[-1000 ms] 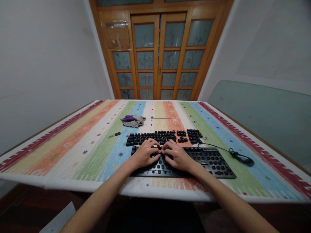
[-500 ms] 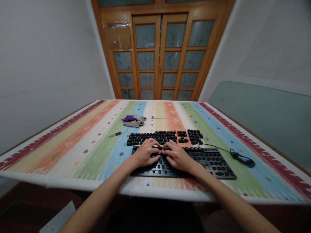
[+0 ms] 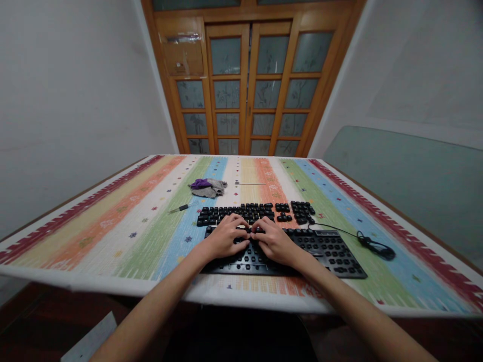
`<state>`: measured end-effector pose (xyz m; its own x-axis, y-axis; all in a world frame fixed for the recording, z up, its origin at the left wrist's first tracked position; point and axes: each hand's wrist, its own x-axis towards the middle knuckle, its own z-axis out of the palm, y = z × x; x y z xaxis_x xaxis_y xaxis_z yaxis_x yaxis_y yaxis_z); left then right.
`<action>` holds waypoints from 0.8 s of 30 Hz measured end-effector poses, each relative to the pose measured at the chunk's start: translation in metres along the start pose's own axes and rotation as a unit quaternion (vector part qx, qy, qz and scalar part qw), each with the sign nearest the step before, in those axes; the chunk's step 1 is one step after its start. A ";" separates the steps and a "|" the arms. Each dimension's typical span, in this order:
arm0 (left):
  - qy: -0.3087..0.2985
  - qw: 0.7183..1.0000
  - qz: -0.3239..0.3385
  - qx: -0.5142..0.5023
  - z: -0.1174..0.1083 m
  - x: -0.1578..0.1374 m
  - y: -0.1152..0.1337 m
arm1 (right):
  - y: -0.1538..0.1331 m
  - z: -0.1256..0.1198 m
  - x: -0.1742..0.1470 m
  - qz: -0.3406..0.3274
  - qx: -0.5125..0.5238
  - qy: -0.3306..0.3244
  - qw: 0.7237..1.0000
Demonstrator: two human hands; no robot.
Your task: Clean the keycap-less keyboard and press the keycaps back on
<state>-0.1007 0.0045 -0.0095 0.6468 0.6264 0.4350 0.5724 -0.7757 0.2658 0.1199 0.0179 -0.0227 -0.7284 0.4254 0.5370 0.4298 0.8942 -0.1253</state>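
Observation:
A black keyboard base (image 3: 335, 261) lies near the front edge of the table, most of its key posts bare. Over its upper middle, my left hand (image 3: 227, 237) is closed, thumb and fingers bent inward. From the other side my right hand (image 3: 274, 244) is closed in the same way, and the fingertips of both almost meet. Whatever lies between the fingertips is too small and hidden to make out. Just behind the base, loose black keycaps (image 3: 221, 216) are laid out in keyboard order, with a block of number-pad keycaps (image 3: 302, 211) on the right.
A grey and purple cloth (image 3: 209, 188) lies farther back, left of a thin metal rod (image 3: 251, 184). A small dark-handled tool (image 3: 183, 207) sits left of the keycaps. The coiled cable (image 3: 377, 247) rests to the right on the striped tablecloth (image 3: 98, 236).
Both hands stay at the same spot on the keyboard base, with only slight finger movement. Nothing else has visibly moved.

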 end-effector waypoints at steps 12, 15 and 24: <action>-0.007 1.000 0.014 0.013 0.004 0.000 -0.001 | -0.003 0.003 0.000 0.001 -0.008 -0.011 1.000; 0.000 1.000 0.012 0.001 0.004 0.000 -0.001 | 0.002 -0.002 0.003 0.004 -0.001 -0.020 1.000; 0.019 1.000 -0.012 -0.019 0.000 -0.007 0.001 | 0.057 -0.006 0.054 0.078 0.027 0.016 0.996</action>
<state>-0.1045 -0.0011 -0.0127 0.6128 0.6422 0.4605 0.5679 -0.7631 0.3085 0.1085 0.0910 0.0044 -0.6368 0.5560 0.5341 0.5070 0.8239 -0.2533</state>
